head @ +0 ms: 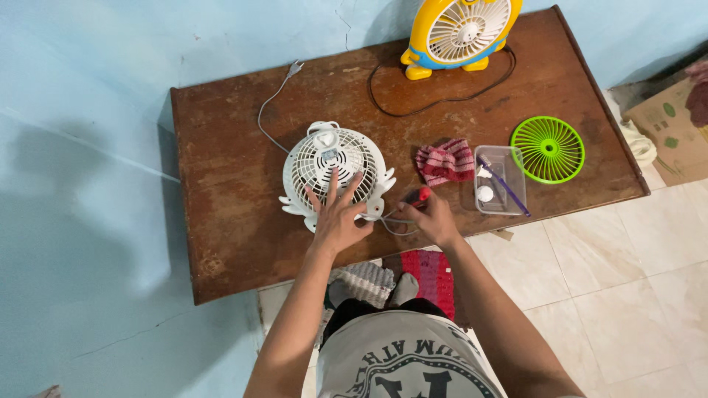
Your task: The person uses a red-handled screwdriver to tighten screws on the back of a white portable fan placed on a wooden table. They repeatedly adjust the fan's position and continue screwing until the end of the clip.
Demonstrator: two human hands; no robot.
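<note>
A small white table fan [333, 163] lies face down on the brown wooden table [228, 221], its grey cord running up to a plug near the wall. My left hand [335, 214] rests flat on the fan's lower rear grille with fingers spread. My right hand [431, 215] sits just right of the fan, closed around a screwdriver with a red and black handle [417, 197], its tip pointing toward the fan's lower right edge.
A yellow and white fan [461, 29] with a black cord stands at the table's back. A pink striped cloth [445, 162], a clear plastic tray [501, 180] with small parts and a green fan grille [548, 149] lie to the right. Tiled floor lies beyond.
</note>
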